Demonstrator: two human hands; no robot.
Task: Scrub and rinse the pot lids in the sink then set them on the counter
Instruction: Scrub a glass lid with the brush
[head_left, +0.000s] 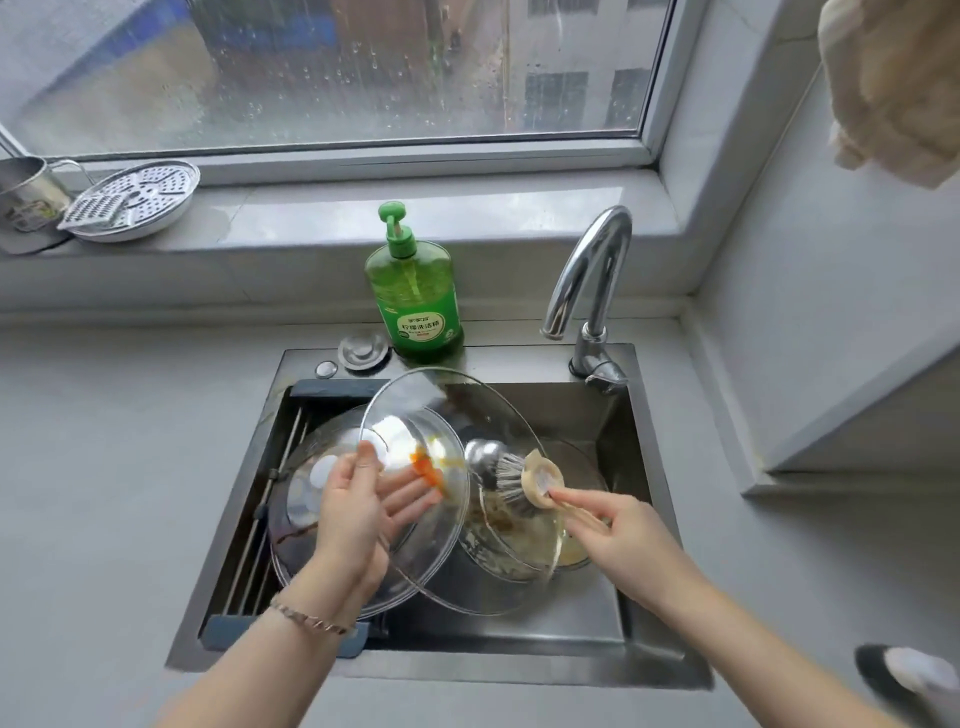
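Over the steel sink (644, 525), my left hand (358, 512) holds a clear glass pot lid (441, 415) tilted up on edge, with orange food smears near my fingers. The lid's metal knob (480, 452) faces right. My right hand (621, 535) grips a round scrub brush (524, 478) with grey bristles pressed against the lid beside the knob. A second glass lid (306, 499) lies on the rack at the sink's left. A dirty glass lid or bowl (566, 540) sits low at the sink's right.
A green dish soap pump bottle (415, 296) stands behind the sink, beside a chrome faucet (587, 291). A metal steamer plate (140, 202) and a steel cup (26, 197) rest on the window sill. Grey counter (104, 467) flanks the sink.
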